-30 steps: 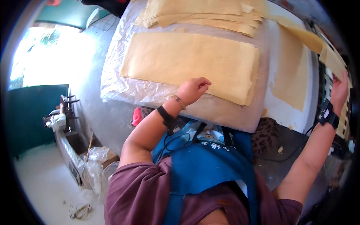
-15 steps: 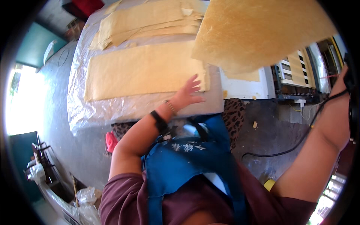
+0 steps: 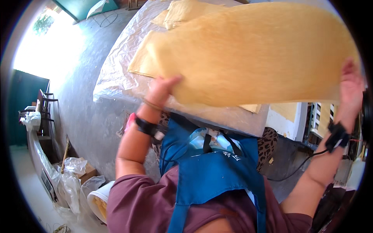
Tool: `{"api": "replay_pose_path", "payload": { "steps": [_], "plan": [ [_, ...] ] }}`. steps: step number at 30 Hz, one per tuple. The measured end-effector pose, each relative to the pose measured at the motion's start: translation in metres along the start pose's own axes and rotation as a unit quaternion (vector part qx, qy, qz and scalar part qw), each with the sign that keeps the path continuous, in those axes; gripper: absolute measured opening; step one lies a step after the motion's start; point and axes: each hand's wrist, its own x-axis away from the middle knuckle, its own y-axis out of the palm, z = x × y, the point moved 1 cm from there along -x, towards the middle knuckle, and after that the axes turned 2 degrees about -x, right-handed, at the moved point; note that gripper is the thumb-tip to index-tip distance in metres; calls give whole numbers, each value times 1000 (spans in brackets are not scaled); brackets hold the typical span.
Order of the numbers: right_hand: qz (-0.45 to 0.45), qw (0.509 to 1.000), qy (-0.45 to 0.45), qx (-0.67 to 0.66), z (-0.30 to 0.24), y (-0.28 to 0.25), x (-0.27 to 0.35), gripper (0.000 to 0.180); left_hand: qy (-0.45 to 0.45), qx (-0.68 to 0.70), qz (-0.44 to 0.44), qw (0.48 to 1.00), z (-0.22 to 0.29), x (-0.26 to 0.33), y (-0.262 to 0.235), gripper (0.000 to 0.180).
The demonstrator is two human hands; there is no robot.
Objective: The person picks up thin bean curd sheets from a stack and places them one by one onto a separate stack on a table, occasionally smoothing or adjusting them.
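Observation:
I hold a large, thin yellow sheet spread out in the air in front of me. My left hand grips its near left edge and my right hand grips its right edge. The sheet hangs above a table covered in clear plastic. More yellow sheets lie stacked on the table beneath it, partly hidden by the held sheet. Both wrists wear black bands, and a blue apron covers my front.
A grey concrete floor lies to the left of the table. Crumpled plastic and a white bucket sit at lower left. A rack with yellow sheets stands at the right. A black cable runs across the floor.
My left hand left the table sheet and took hold of the big sheet. The sheet swung from the upper right to across the table in front of me.

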Motion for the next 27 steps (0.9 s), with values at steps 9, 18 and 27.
{"api": "replay_pose_path", "payload": {
  "steps": [9,18,27],
  "plan": [
    [429,861,230,-143,317,-31,98,42,-14,-482,151,863,95,-136,-186,52],
    [464,818,263,-215,381,-59,118,42,61,-670,151,724,18,-217,-253,63],
    [371,861,316,-147,342,-63,145,38,289,-674,54,678,-23,-150,-30,37]
  ]
}}
